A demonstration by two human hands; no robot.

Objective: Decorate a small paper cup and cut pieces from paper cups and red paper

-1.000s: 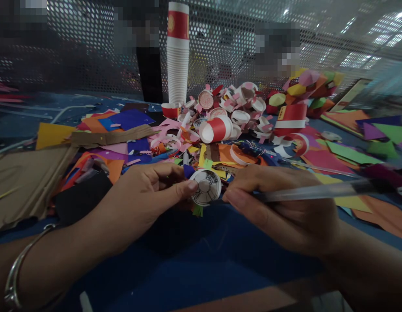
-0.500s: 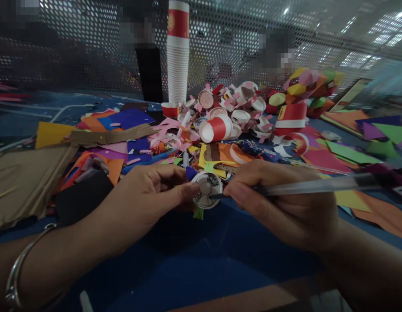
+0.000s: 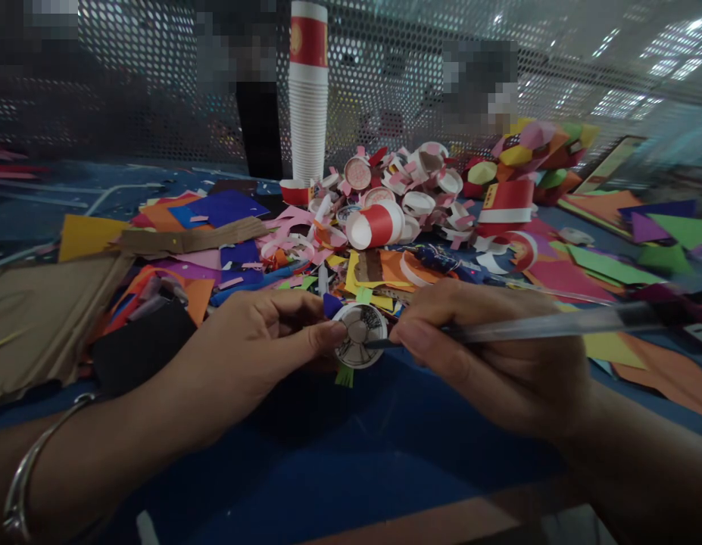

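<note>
Between thumb and fingers, my left hand pinches a round white paper cup bottom by its left side. Dark lines divide its face into sections around a central circle, and one upper section is filled with dark marks. Blue and green bits of paper stick out from its edge. My right hand is closed around a pen with a clear barrel. The pen's dark tip meets the right part of the disc's face. Some fingers of my left hand are hidden behind the disc.
A tall stack of paper cups stands at the back. Beside it lies a heap of cut cup pieces. Coloured paper and brown cardboard spread to the left, more sheets to the right. A perforated metal screen rises behind.
The disc has shifted very slightly left and down together with my left hand. My right hand keeps the pen at its face with hardly any movement.
</note>
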